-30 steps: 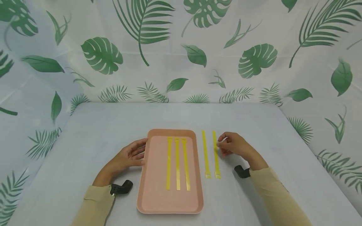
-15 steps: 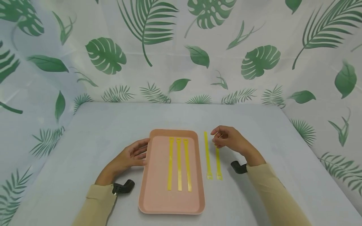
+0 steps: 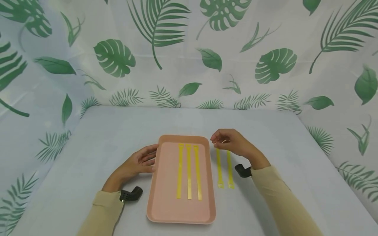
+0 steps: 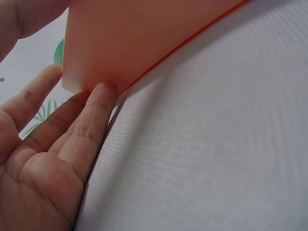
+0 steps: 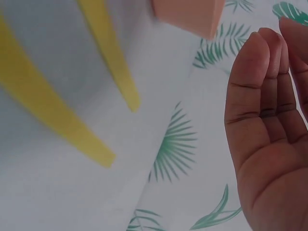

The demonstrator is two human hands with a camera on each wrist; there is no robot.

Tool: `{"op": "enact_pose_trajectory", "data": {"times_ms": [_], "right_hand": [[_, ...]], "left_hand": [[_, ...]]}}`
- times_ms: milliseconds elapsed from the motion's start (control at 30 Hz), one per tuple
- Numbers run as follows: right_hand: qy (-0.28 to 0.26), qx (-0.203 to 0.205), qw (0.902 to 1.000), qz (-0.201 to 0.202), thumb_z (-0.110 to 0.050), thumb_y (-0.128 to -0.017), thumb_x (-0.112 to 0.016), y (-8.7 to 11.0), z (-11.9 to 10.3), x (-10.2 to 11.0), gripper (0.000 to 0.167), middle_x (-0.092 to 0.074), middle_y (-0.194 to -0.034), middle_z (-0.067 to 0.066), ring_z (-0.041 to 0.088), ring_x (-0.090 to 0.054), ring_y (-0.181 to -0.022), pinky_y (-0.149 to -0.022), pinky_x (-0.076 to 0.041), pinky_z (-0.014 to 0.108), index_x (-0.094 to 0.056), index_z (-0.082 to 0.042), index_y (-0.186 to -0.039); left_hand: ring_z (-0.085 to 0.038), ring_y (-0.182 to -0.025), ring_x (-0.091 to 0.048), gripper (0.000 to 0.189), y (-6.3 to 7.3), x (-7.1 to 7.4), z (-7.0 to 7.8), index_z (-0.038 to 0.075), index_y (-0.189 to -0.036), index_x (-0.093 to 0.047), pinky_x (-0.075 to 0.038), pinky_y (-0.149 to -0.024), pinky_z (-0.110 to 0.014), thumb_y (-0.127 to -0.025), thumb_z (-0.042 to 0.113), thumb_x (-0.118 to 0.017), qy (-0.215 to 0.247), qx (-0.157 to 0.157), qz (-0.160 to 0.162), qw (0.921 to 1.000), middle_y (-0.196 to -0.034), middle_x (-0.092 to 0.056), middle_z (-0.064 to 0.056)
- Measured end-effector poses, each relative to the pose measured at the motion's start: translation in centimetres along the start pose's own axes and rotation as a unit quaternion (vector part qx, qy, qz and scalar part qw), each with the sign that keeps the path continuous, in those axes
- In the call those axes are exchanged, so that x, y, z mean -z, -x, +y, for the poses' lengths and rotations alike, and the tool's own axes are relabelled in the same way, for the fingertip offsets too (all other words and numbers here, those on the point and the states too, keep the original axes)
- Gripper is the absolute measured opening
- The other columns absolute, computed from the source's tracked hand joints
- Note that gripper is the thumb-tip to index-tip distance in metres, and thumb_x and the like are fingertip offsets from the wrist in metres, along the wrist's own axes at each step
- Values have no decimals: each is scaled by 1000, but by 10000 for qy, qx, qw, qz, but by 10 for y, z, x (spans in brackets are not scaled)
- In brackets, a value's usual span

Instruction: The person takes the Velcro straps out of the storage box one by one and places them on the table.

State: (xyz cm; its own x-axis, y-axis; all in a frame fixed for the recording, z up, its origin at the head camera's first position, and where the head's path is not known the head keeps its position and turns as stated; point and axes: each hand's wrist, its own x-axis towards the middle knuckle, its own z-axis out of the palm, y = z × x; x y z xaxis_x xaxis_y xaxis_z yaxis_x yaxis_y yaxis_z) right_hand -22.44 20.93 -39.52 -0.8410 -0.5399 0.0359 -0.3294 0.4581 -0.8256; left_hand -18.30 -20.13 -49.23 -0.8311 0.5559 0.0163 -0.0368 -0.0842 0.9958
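Right grip: right hand (image 3: 233, 143) hovers over the far ends of two long yellow plastic strips (image 3: 224, 167) on the desk (image 3: 265, 131); fingers loosely curled, holding nothing.
Left grip: left hand (image 3: 138, 163), fingers straight, touches the flat pink plastic tray (image 3: 165, 209) at its left rim.
Tray load: three matching yellow strips (image 3: 189, 170), parallel.
Advice: pinch one strip tip only; brace the tray.

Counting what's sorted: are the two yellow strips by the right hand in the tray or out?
Out: both yellow strips lie on the table, right of the pink tray.
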Motion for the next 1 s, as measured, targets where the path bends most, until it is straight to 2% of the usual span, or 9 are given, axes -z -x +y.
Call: {"op": "enact_pose_trajectory", "data": {"times_ms": [167,267,467,667,1000], "right_hand": [[-6,146,9993,-333,9,-98,-72,-10,-8,-2,14,-72,-111,23,21,-71,-96,-88,-60,27,-71,10,-112],[-20,252,9979,-601,10,-97,-73,-17,-11,-4,16,-73,-114,25,27,-72,-100,-91,-62,30,-71,11,-113],[-42,675,9907,-1183,14,-97,-69,-32,-16,-9,16,-71,-116,32,43,-70,-104,-92,-63,31,-71,12,-112],[-189,742,9835,-1640,14,-96,-69,-44,-21,-15,19,-71,-119,35,54,-67,-110,-96,-62,34,-70,13,-115],[-31,842,9757,-2022,13,-95,-70,-61,-25,-28,21,-74,-122,25,48,-68,-114,-99,-61,41,-72,12,-116]], "left_hand": [[-53,-156,-28,94,0,-1,2,-12,-165,-26,-51,-114,-26,-90,-3,-81,13,-20,-30,10000,-170,-27,-35],[-52,-157,-28,95,0,-1,3,-12,-166,-25,-51,-114,-27,-90,-3,-82,56,-3,-45,10000,-171,-26,-35],[-50,-157,-29,96,0,0,3,-11,-166,-24,-51,-115,-27,-90,-4,-82,103,20,-62,9999,-171,-25,-35],[-52,-157,-28,96,0,-1,3,-11,-166,-24,-51,-115,-27,-90,-4,-82,110,59,-48,9999,-171,-26,-34],[-52,-157,-27,94,0,-1,3,-11,-166,-25,-51,-115,-28,-90,-5,-81,131,15,-70,9999,-171,-26,-34]]}}
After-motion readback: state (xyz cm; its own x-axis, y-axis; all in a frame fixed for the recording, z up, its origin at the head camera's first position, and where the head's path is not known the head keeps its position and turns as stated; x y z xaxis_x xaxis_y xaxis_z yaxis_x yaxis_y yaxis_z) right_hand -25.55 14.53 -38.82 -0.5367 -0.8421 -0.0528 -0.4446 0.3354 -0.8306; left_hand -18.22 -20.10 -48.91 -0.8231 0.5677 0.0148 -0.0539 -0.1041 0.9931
